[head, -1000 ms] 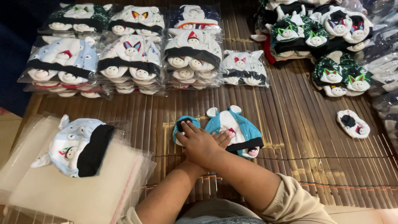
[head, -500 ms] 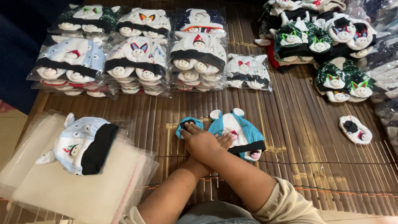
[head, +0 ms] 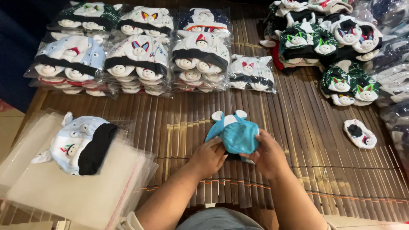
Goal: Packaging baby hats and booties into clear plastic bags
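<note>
A teal baby hat (head: 235,133) with two small white ears is held between both my hands over the bamboo mat (head: 298,140). My left hand (head: 208,156) grips its left lower edge. My right hand (head: 267,154) grips its right lower side, with the thumb on the fabric. The hat's ears point away from me. At the left, a pale blue hat with a black band (head: 81,142) lies on a stack of clear plastic bags (head: 85,196).
Rows of bagged hats (head: 140,55) are stacked along the far edge of the mat. Loose green and white hats (head: 328,42) pile up at the far right. A small white and black piece (head: 360,133) lies alone at the right.
My arms were crossed, pressing the teal hat flat on the mat. Now they are uncrossed and both hands hold the hat, which has been gathered up and folded smaller.
</note>
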